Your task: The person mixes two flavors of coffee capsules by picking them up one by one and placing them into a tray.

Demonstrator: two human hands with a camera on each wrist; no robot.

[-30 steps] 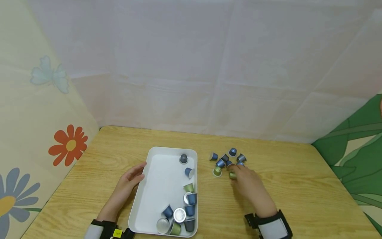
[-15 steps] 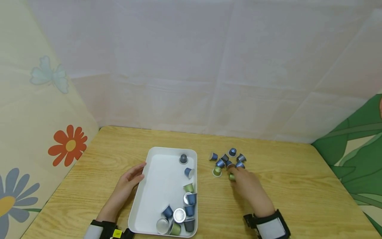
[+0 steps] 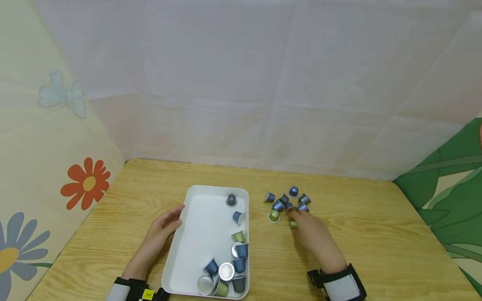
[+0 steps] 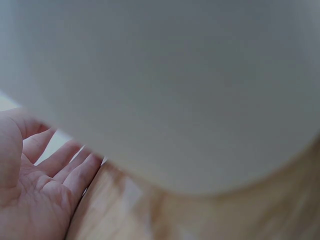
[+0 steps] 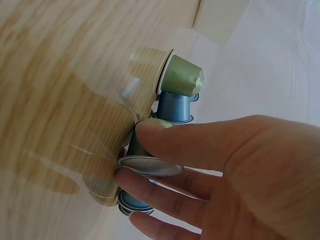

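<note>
My left hand (image 3: pixel 162 230) lies along the left side of a white tray (image 3: pixel 196 234), its fingertips at the rim. In the left wrist view its fingers (image 4: pixel 62 162) are relaxed, partly hidden behind the blurred tray. Over on the right, my right hand (image 3: pixel 312 236) reaches down to a loose group of coffee capsules. Its thumb and index finger pinch a green coffee capsule (image 5: pixel 150 165) lying on its side, silver lid towards the palm. Just beyond stands another green capsule (image 5: pixel 182 75), with a blue capsule (image 5: pixel 173 106) close by.
Several blue, green and grey capsules lie inside the tray, mostly along its right side and near end, such as a grey one (image 3: pixel 231 200). More blue capsules (image 3: pixel 293 191) lie behind my right hand on the wooden table (image 3: pixel 376 234). A white sheet (image 3: pixel 226 104) hangs behind.
My right hand has shifted slightly left among the capsules, uncovering more of a blue one. My left hand and the tray have stayed in place.
</note>
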